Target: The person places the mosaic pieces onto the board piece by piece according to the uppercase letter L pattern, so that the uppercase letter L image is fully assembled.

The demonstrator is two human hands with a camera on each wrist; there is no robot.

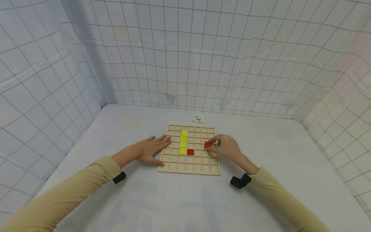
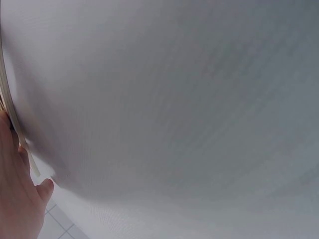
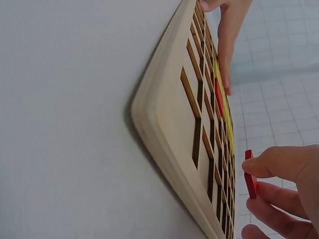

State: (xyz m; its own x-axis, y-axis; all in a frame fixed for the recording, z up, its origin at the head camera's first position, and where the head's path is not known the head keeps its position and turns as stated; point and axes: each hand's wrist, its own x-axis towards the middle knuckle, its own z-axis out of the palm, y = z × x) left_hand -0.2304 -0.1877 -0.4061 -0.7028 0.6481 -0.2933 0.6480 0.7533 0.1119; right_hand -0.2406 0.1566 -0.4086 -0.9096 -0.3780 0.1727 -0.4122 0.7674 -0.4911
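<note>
A wooden grid board (image 1: 174, 166) lies flat on the white table. Four would exceed three, so several yellow square tiles (image 1: 183, 144) stand in one column of its cells. Beside the lowest of them sits a red square tile (image 1: 190, 152). My left hand (image 1: 147, 149) rests with spread fingers on the board's left edge. Over the board's right side, my right hand (image 1: 227, 146) pinches another red tile (image 1: 207, 144) between thumb and fingers. In the right wrist view that tile (image 3: 250, 174) is held tilted up, apart from the board.
A small printed card (image 1: 198, 118) with a grid and coloured squares lies behind the board. White walls (image 1: 203, 58) with dark grid lines enclose the table (image 1: 261, 154) at the back and sides. A black wrist device (image 1: 240, 181) hangs under the right sleeve.
</note>
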